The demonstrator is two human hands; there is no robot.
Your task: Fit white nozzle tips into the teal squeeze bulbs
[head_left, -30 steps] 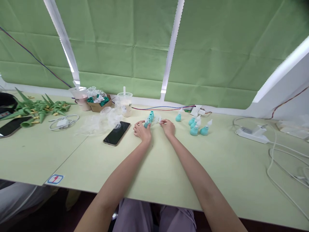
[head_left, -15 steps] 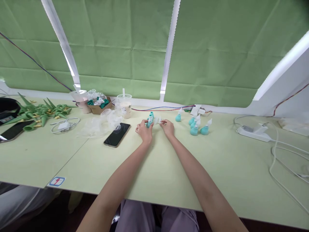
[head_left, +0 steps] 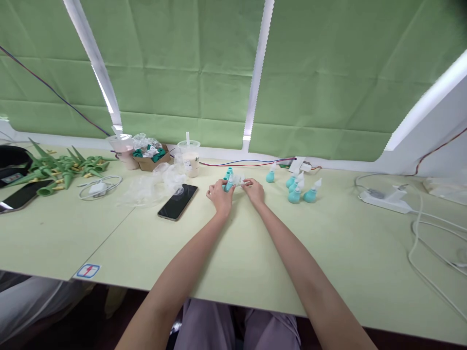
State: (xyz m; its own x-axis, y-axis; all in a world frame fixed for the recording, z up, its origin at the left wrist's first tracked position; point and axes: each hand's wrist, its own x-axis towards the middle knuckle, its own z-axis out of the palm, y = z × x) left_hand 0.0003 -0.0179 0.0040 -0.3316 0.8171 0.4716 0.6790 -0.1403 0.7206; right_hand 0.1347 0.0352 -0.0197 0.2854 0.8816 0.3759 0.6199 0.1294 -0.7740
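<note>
My left hand is closed around a small teal bulb syringe, its whitish top tilted up. Just behind it stand more teal bulbs, partly hidden by the fingers. My right hand reaches in from the other side, thumb and fingertips pinched at the edge of a little cluster of translucent nozzle tips. Whether one tip is between those fingers is too small to make out. To the right, several teal bulb syringes with translucent pointed nozzles stand upright.
A black phone and crumpled clear plastic bags lie to the left. Beyond are lidded drink cups, a small cardboard box and green spiky plastic parts. A white power strip with cables lies at right.
Both hands stay close together over the same spot. The held bulb syringe has turned slightly and shifted a little to the right. The view itself has moved slightly.
</note>
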